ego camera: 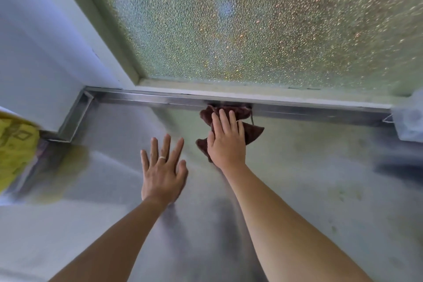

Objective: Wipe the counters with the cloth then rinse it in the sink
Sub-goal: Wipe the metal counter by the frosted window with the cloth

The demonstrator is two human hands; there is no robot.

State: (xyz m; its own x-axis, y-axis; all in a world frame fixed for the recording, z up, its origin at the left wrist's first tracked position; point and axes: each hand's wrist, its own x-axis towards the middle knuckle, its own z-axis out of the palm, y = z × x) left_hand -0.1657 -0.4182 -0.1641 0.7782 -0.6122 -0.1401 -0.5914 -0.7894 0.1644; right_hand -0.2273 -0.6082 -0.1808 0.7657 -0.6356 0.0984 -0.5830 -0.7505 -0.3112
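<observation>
A dark maroon cloth (253, 131) lies crumpled on the steel counter (309, 178), up against the raised metal rim at the back. My right hand (226, 142) presses flat on top of the cloth with its fingers stretched toward the rim. My left hand (163, 171) rests flat on the bare counter just left of it, fingers spread, a ring on one finger, holding nothing. No sink is in view.
A frosted glass window (251, 25) in a pale frame rises right behind the counter's back rim (309, 111). A yellow packet (16, 151) sits at the left edge. A clear plastic object (408, 119) stands at the far right. A white wall (41, 52) closes the left side.
</observation>
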